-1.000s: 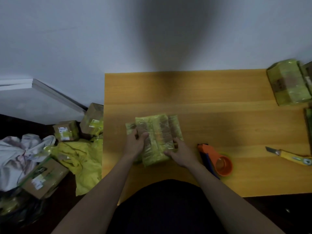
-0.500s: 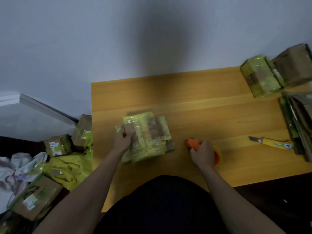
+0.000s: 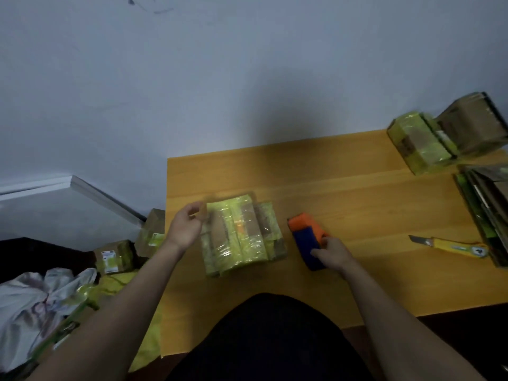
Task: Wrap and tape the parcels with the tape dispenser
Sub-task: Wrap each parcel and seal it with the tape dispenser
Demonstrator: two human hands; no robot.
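A parcel (image 3: 242,235) wrapped in yellow-green film with brown tape bands lies on the wooden table (image 3: 343,193), in front of me. My left hand (image 3: 185,229) is at its upper left corner, fingers curled around the blurred corner. Just right of the parcel, my right hand (image 3: 331,255) grips the handle end of the orange and blue tape dispenser (image 3: 305,235). The dispenser is tilted, its orange head pointing away from me. The tape roll is hidden behind the blue side and my hand.
A yellow utility knife (image 3: 450,247) lies to the right. Another wrapped parcel (image 3: 420,147) and a brown box (image 3: 472,125) stand at the back right, with flat cartons (image 3: 489,204) along the right edge. On the floor to the left lie labelled boxes (image 3: 112,257), yellow bags and cloth.
My right hand left the parcel, took hold of the tape dispenser and tipped it up. My left hand shifted to the parcel's upper left corner. The camera view moved left.
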